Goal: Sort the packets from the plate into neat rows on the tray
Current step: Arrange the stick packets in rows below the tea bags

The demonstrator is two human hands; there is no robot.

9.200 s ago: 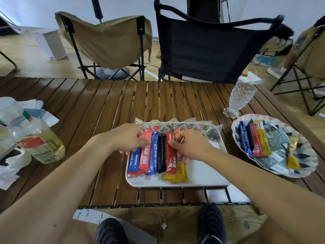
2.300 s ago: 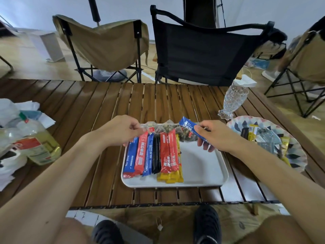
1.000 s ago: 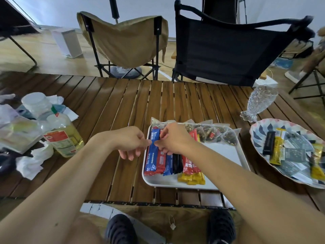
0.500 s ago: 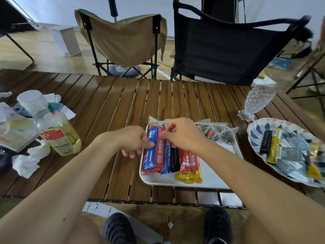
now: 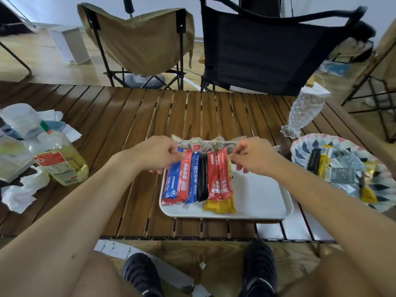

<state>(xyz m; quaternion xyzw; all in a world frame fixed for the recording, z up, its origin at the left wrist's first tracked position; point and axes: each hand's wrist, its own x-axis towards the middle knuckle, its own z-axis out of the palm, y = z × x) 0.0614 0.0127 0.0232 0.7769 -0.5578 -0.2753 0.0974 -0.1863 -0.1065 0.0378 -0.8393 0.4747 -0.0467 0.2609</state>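
A white tray (image 5: 259,196) lies on the slatted table in front of me. On its left half, stick packets lie side by side: blue (image 5: 171,183), red (image 5: 185,179), blue, black (image 5: 202,181), two red (image 5: 218,179), with yellow ones (image 5: 220,206) underneath. Clear tea-bag sachets (image 5: 205,143) line the far edge. My left hand (image 5: 158,154) pinches the top of the leftmost blue packet. My right hand (image 5: 252,156) pinches the tops at the row's right end. The patterned plate (image 5: 383,203) on the right holds black, yellow and grey packets (image 5: 342,174).
An oil bottle (image 5: 62,166), a plastic tub and crumpled tissues (image 5: 19,194) crowd the left of the table. A cut-glass vase (image 5: 302,114) stands just behind the plate. A tan chair (image 5: 139,33) and a black chair (image 5: 267,46) face the far edge.
My right hand brought a blue packet from the plate and laid it at the row's left end, then shifted to the right end. My left hand moved onto the tops of the leftmost packets.
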